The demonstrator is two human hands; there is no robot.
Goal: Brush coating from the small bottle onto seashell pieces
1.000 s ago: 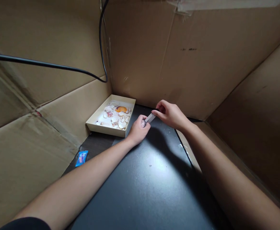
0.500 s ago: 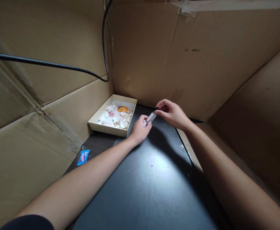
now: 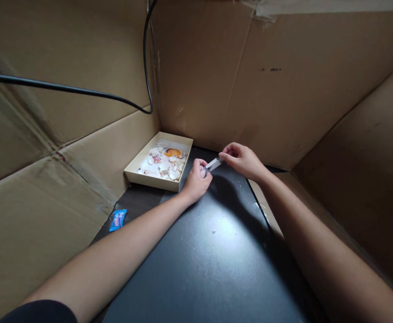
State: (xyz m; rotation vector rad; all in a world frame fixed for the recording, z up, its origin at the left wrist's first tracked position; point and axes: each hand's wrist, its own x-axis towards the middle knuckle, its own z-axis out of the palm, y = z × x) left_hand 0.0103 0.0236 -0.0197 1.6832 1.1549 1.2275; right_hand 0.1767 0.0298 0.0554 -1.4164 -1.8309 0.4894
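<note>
In the head view, my left hand (image 3: 195, 183) is closed around a small, whitish, ribbed object, apparently a seashell (image 3: 203, 172), whose face shows between thumb and fingers. My right hand (image 3: 242, 160) pinches the far end of a narrow pale grey tool (image 3: 214, 164) with a dark stripe along it. Its near end meets the shell at my left fingertips; its exact kind is too small to make out. Both hands are above the dark table, just right of a cream tray (image 3: 149, 181) with several seashells and an orange shell (image 3: 172, 153) in it.
A blue wrapped packet (image 3: 118, 220) lies on the table's left edge, beside my left forearm. Cardboard walls (image 3: 210, 80) enclose the dark tabletop (image 3: 196, 269) at the back and sides. A black cable (image 3: 82, 92) hangs across the upper left.
My right hand has shifted slightly down and right, and the pale tool now lies flatter, with its dark stripe in sight. My left hand keeps its hold on the shell.
</note>
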